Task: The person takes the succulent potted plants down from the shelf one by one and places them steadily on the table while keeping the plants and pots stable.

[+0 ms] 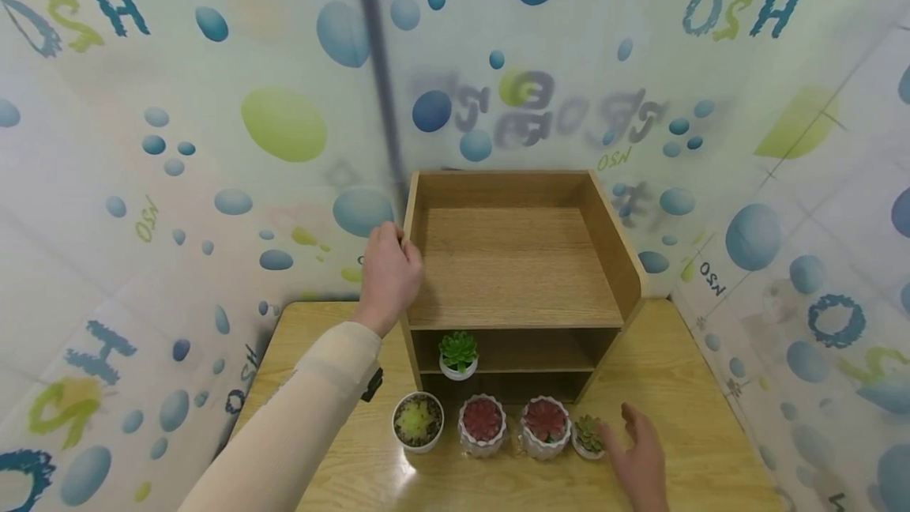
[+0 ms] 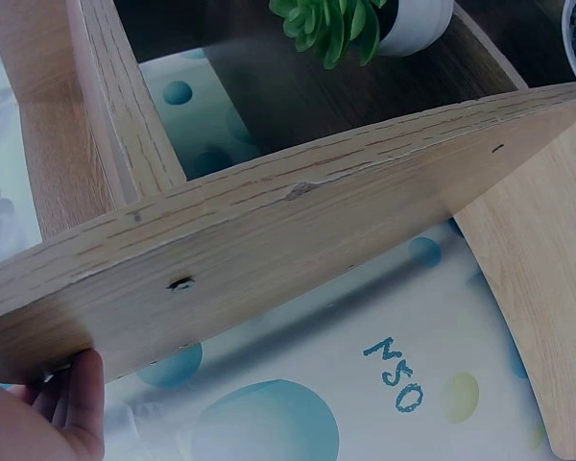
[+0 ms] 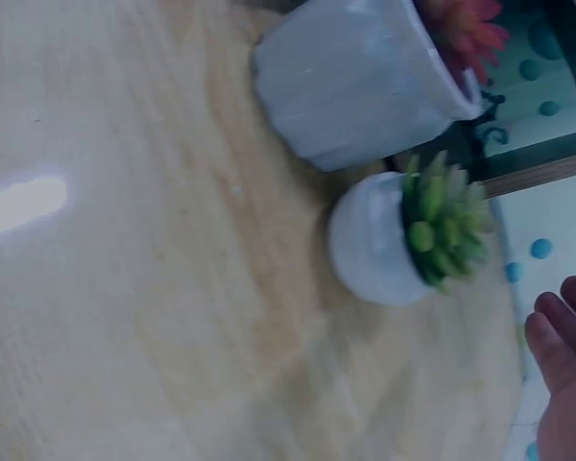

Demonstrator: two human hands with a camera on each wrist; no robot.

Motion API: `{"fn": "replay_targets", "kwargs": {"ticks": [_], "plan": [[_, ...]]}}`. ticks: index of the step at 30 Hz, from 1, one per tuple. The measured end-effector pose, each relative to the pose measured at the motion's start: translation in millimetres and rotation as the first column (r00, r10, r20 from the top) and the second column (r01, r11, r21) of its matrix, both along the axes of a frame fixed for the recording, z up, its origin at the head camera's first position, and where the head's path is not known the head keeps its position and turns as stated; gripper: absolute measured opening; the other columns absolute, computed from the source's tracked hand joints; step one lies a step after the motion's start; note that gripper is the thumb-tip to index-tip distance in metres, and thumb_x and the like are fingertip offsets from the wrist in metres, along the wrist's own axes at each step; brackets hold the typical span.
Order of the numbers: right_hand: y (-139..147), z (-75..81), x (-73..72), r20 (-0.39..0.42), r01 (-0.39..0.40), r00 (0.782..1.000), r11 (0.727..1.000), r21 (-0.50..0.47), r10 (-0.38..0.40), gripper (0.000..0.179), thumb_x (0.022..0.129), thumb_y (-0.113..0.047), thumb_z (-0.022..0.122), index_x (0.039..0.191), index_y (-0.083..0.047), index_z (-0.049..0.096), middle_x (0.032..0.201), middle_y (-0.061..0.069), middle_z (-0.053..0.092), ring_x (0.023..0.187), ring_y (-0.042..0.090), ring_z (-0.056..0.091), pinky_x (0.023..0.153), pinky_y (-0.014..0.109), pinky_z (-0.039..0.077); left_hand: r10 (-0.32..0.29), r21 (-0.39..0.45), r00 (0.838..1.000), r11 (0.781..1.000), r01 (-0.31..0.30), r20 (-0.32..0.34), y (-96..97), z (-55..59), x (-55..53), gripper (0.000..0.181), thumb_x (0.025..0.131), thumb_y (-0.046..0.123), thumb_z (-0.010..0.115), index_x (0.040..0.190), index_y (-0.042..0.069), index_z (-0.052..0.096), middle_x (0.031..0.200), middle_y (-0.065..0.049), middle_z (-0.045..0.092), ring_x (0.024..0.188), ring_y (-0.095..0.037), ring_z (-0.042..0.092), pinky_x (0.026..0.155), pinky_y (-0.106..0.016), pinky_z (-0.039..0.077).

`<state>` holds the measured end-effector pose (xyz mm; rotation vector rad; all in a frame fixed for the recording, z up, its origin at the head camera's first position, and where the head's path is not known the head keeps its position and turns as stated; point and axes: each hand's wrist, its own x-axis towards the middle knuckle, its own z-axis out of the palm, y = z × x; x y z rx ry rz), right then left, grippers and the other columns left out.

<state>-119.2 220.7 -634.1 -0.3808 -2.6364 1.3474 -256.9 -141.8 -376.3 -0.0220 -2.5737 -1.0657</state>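
My left hand (image 1: pixel 389 275) is at the upper left side of a small wooden shelf (image 1: pixel 515 259), its fingers curled at the side panel; the left wrist view shows the fingertips against the panel's outer face. My right hand (image 1: pixel 637 449) hangs beside a small potted succulent (image 1: pixel 588 434) with fingers loosely bent and nothing held. In the right wrist view, a gap separates that hand from the little white pot (image 3: pixel 372 240). A bright green succulent (image 1: pixel 458 352) in a white pot stands at the left of the shelf's middle level.
Two red succulents (image 1: pixel 482 419) (image 1: pixel 546 421) in ridged white pots stand in front of the shelf. At the row's left end is a yellow-green cactus-like plant (image 1: pixel 418 421) in a round pot. The wooden table (image 1: pixel 704 417) meets patterned walls (image 1: pixel 284 125) behind and at the sides.
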Motion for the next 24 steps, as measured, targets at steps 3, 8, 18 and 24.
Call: {"fn": "replay_targets", "kwargs": {"ticks": [3, 8, 18, 24], "plan": [[-0.4, 7.4, -2.6, -0.077, -0.006, 0.997, 1.0, 0.02, 0.007, 0.059, 0.103, -0.024, 0.065, 0.143, 0.015, 0.045, 0.139, 0.036, 0.051, 0.126, 0.053, 0.053, 0.105, 0.06, 0.045, -0.002, 0.002, 1.0, 1.0, 0.002, 0.002, 0.1, 0.5, 0.5, 0.019, 0.104, 0.01, 0.042, 0.108, -0.005, 0.053, 0.104, -0.021, 0.052, 0.086, -0.035, 0.048, 0.075, -0.045, 0.046], [1.6, 19.8, -8.5, -0.109, -0.023, 0.994, 1.0, -0.012, 0.022, 0.055, 0.106, -0.025, 0.059, 0.143, 0.013, 0.046, 0.14, 0.035, 0.052, 0.127, 0.055, 0.053, 0.102, 0.063, 0.046, -0.002, 0.003, 1.0, 1.0, 0.002, 0.008, -0.5, 0.7, 1.1, 0.021, 0.104, 0.011, 0.041, 0.11, -0.006, 0.052, 0.106, -0.022, 0.051, 0.086, -0.035, 0.048, 0.074, -0.045, 0.046], [6.3, 53.0, -18.8, -0.145, -0.03, 0.989, 0.998, -0.054, 0.022, 0.051, 0.108, -0.026, 0.053, 0.145, 0.009, 0.047, 0.144, 0.033, 0.051, 0.127, 0.056, 0.053, 0.096, 0.034, 0.056, 0.002, -0.002, 1.0, 1.0, -0.002, -0.001, -0.8, -0.2, 0.2, 0.02, 0.104, 0.01, 0.042, 0.111, -0.006, 0.053, 0.105, -0.023, 0.052, 0.086, -0.035, 0.049, 0.074, -0.046, 0.046], [6.5, 66.5, -25.1, -0.267, -0.053, 0.963, 0.995, -0.083, 0.029, 0.043, 0.106, -0.013, 0.057, 0.141, 0.011, 0.051, 0.139, 0.032, 0.056, 0.12, 0.014, 0.061, 0.093, -0.001, 0.036, -0.004, -0.004, 1.0, 1.0, 0.004, -0.006, 0.3, 1.1, 1.3, 0.02, 0.105, 0.01, 0.042, 0.11, -0.006, 0.053, 0.105, -0.023, 0.052, 0.085, -0.035, 0.049, 0.074, -0.046, 0.046]]}}
